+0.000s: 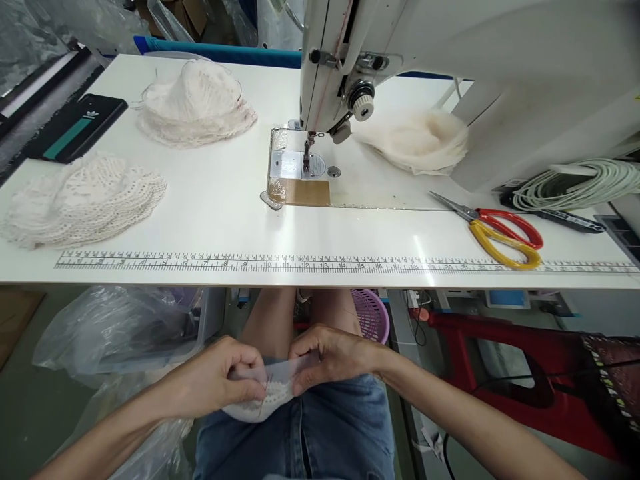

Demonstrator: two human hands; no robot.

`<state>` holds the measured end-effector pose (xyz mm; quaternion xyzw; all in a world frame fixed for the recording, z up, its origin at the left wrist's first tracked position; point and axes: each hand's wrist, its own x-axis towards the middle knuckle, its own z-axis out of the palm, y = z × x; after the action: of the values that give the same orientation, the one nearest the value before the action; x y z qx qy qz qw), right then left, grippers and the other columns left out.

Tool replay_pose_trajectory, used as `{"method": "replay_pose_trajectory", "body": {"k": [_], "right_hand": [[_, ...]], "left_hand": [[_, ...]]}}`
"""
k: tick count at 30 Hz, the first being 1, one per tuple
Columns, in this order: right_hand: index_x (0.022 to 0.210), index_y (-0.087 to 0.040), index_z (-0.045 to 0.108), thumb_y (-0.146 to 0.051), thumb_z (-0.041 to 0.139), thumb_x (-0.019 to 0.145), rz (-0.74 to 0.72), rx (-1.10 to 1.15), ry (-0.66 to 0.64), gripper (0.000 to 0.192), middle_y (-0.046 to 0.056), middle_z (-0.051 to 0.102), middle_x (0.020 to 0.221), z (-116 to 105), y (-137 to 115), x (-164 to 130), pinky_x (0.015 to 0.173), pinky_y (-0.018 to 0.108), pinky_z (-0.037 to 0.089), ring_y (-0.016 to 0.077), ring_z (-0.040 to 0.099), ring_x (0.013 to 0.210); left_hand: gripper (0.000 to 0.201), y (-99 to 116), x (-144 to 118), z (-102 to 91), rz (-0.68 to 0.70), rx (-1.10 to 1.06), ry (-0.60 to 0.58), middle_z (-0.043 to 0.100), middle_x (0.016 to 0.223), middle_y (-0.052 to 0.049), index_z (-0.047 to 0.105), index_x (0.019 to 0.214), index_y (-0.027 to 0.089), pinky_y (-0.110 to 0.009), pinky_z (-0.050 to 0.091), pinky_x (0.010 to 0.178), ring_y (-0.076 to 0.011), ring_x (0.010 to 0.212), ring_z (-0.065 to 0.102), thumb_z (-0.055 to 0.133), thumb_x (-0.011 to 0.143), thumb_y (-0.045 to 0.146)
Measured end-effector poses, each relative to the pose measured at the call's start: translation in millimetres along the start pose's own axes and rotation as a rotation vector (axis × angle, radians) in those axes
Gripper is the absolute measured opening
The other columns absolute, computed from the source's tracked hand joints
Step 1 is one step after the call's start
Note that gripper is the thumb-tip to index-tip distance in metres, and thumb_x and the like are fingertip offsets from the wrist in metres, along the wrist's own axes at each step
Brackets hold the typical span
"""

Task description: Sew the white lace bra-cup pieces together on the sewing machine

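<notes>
Lace piece point(260, 400): pinched in lap by left hand point(220, 380) and right hand point(330, 360), both grips closed. Keep edges aligned, taut. Sewing machine point(330, 73) at 12 o'clock on desk point(200, 220).

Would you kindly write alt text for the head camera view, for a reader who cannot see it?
Two hands, left hand and right hand, pinch a small lace piece together over the person's lap, below a white sewing table. On the table stand a sewing machine, stacks of lace pieces and scissors.
</notes>
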<state>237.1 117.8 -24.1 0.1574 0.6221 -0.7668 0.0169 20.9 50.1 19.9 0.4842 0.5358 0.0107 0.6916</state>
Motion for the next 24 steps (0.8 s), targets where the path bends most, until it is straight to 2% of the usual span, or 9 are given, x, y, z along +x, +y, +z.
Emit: {"method": "replay_pose_trajectory", "body": {"k": [5,8,11,17,20,22,24], "right_hand": [[0.074,-0.013,0.063,-0.040,0.068,0.075,-0.071,-0.178,0.053,0.027,-0.006,0.047,0.057,7,-5,9,0.046,0.015,0.029,0.0060,0.042,0.053],[0.074,-0.011,0.063,-0.039,0.064,0.080,-0.134,-0.129,0.027,0.029,-0.005,0.051,0.061,5,-3,11,0.050,0.016,0.033,0.0065,0.046,0.056],[0.078,-0.011,0.063,-0.040,0.063,0.080,-0.121,-0.087,0.000,0.029,-0.003,0.055,0.066,3,-1,8,0.054,0.016,0.037,0.0077,0.049,0.060],[0.072,-0.011,0.061,-0.037,0.065,0.078,-0.115,-0.140,0.066,0.027,-0.006,0.045,0.058,7,-5,9,0.047,0.016,0.029,0.0057,0.040,0.053],[0.074,-0.011,0.061,-0.037,0.063,0.080,-0.109,-0.088,0.055,0.027,-0.005,0.047,0.060,6,-3,9,0.049,0.016,0.031,0.0057,0.041,0.054],[0.076,-0.010,0.063,-0.038,0.064,0.079,-0.072,-0.050,0.042,0.028,-0.003,0.051,0.063,3,1,7,0.051,0.017,0.034,0.0067,0.044,0.056],[0.078,-0.010,0.064,-0.038,0.064,0.079,-0.041,-0.023,0.030,0.028,-0.002,0.053,0.066,2,5,4,0.054,0.017,0.036,0.0081,0.048,0.059]], "left_hand": [[0.022,1,2,2.1,0.009,0.016,0.027,0.033,0.049,0.008,0.058,0.065,0.014,-0.019,0.017,0.043,-0.0077,0.047,0.027,0.060,0.075,0.034],[0.023,0,1,1.4,0.005,-0.013,0.025,0.034,0.050,0.008,0.060,0.068,0.014,-0.019,0.018,0.044,-0.0077,0.048,0.027,0.061,0.076,0.036],[0.025,-2,1,1.4,0.005,-0.043,0.014,0.037,0.049,0.008,0.061,0.071,0.014,-0.019,0.019,0.044,-0.0076,0.047,0.028,0.060,0.077,0.038],[0.026,-2,5,3.3,0.014,-0.093,0.051,0.034,0.047,0.009,0.059,0.067,0.014,-0.019,0.018,0.044,-0.0074,0.047,0.027,0.059,0.078,0.037],[0.023,-5,-1,0.3,0.037,-0.113,0.047,0.043,0.052,0.008,0.060,0.071,0.015,-0.018,0.023,0.047,-0.0076,0.050,0.034,0.066,0.073,0.037],[0.020,-8,-6,-1.8,0.052,-0.100,0.040,0.054,0.060,0.006,0.062,0.073,0.015,-0.017,0.029,0.053,-0.0093,0.057,0.044,0.071,0.069,0.033],[0.015,-11,-10,-2.5,0.037,-0.082,0.046,0.062,0.069,0.004,0.065,0.074,0.016,-0.017,0.034,0.061,-0.0123,0.066,0.052,0.069,0.071,0.030]]}}
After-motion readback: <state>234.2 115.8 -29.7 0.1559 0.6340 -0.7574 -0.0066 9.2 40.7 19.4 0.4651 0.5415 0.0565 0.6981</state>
